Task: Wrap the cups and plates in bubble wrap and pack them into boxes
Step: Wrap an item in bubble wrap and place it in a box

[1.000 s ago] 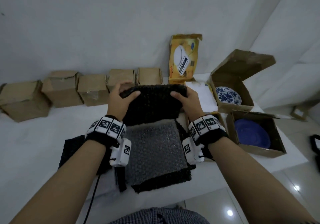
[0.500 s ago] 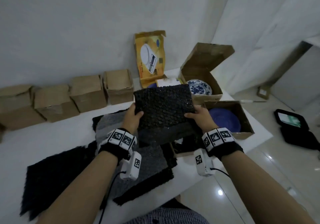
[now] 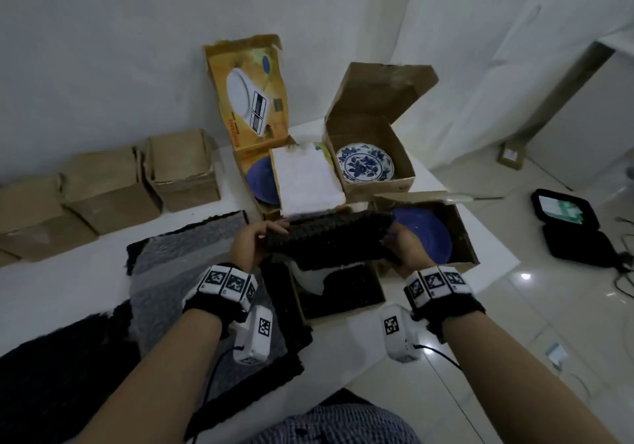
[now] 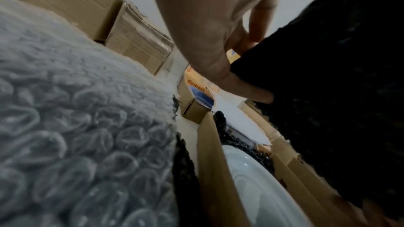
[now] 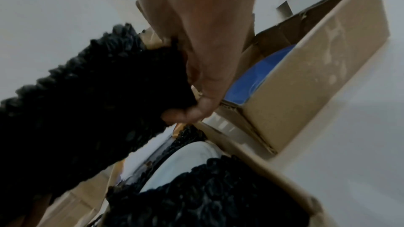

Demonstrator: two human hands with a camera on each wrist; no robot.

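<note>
While grey bubble wrap [image 3: 161,272] and black sheets lie spread on the near left of the worktop [image 3: 68,282], the left hand [image 3: 252,243] and right hand [image 3: 406,249] are each clamped on an opposite end of a black bubble-wrapped bundle [image 3: 326,239], thumbs under and fingers curled over it in the wrist views. What the bundle holds is hidden by the wrap. It hangs above an open box [image 3: 338,292] at the near edge, clear of the rim, and that box already holds a white plate [image 5: 186,158] partly bedded in black wrap. Just right of it sits a box with a blue plate [image 3: 425,237] lying bare inside; beyond are a blue-and-white patterned plate [image 3: 365,165] in an open-lidded box, a white foam pad [image 3: 308,179] over another blue plate in a yellow scale carton [image 3: 250,93], and closed brown boxes [image 3: 109,189] along the far left wall. I judge the step to be lowering the bundle into the near box. The risks: an end catching the cardboard rim and tipping the load, the loose wrap unfolding as the grip eases, or the bundle landing hard on the half-covered white plate and chipping it.
</note>
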